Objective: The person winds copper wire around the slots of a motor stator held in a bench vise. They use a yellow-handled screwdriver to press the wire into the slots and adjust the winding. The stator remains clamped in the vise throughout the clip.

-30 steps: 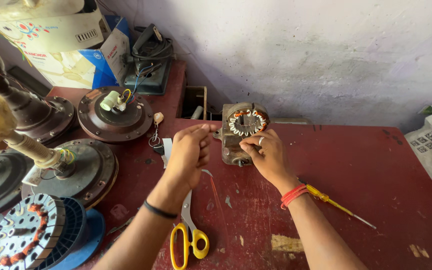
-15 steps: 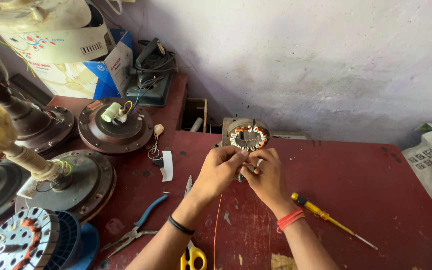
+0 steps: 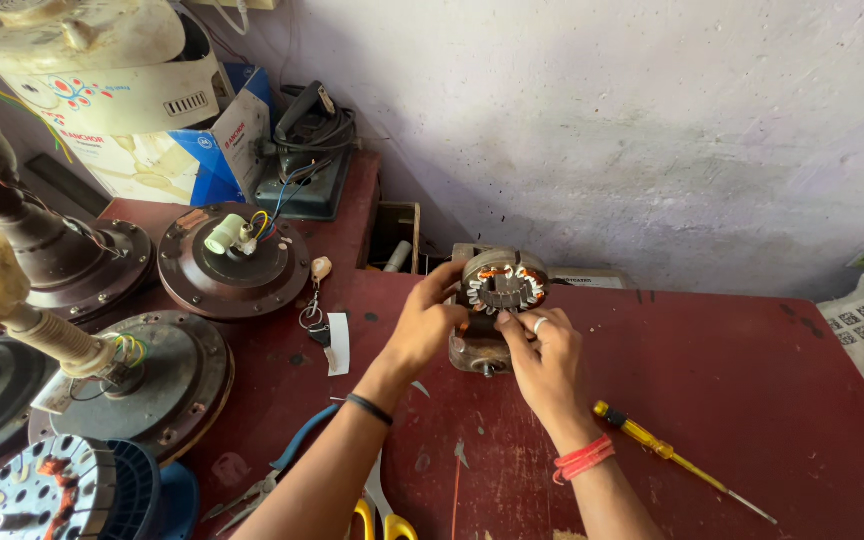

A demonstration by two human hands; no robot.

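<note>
- Fan motors (image 3: 232,262) stand well left of the stator (image 3: 502,285), on the red desk (image 3: 752,380).
- Left hand (image 3: 422,325) grips the stator's left side.
- Stator stands upright between both hands, equally near.
- Right hand (image 3: 544,352) pinches its front rim.
- Yellow screwdriver (image 3: 667,455) lies right.

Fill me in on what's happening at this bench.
A person holds a small motor stator upright on the red table. The left hand grips its left side; the right hand works at its front, below the copper windings. A yellow screwdriver lies to the right, pliers and scissors near the left forearm.
</note>
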